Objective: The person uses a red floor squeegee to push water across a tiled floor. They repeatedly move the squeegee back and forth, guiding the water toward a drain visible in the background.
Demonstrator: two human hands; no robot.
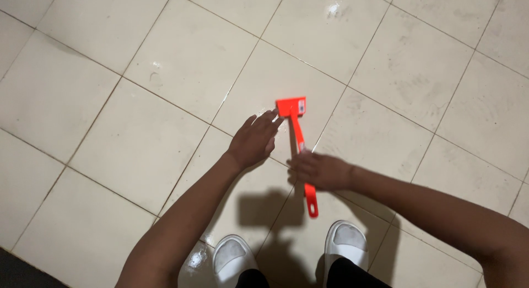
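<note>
At frame centre, the right hand (319,170) grips an orange scraper (298,138) by its handle; the left hand (254,139), fingers spread open, touches its head, which bears a small rectangular label (301,106).

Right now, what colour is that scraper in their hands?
Bright orange-red scraper, seen clearly in the head view.

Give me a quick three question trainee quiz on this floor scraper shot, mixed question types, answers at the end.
1. True or false: the right hand grips the handle of the orange scraper.
2. Where do the fingertips of the left hand rest? A) at the scraper's head B) on a white slipper C) flat on a wall
3. Fill in: the scraper's head points ____ from the person, over the tiled floor.

Key: 1 true; 2 A; 3 away.
</note>
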